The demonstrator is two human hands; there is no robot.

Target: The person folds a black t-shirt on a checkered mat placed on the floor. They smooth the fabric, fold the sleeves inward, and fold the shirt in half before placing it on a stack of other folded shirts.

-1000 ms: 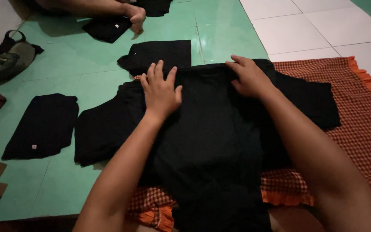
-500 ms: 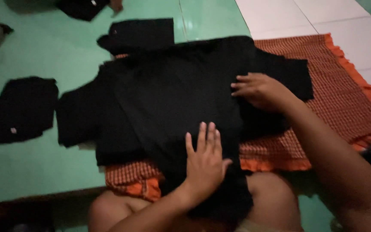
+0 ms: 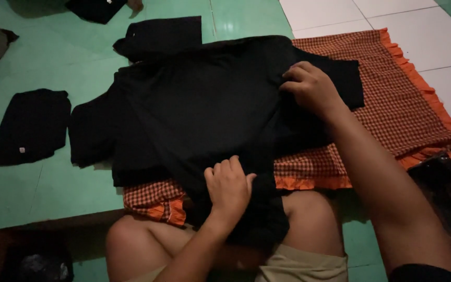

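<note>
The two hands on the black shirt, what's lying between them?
In the head view, only the black shirt itself spans the stretch between the left hand near its hem and the right hand at its side edge; nothing else rests there.

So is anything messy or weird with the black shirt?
A little. The black shirt lies crooked, half on the checked orange cloth and half on the green floor. The right hand bunches its side; the left hand presses its hem.

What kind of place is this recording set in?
Probably a home floor used for sorting clothes: green and white floor tiles, an orange checked cloth mat, a spread black shirt and folded black garments.
</note>
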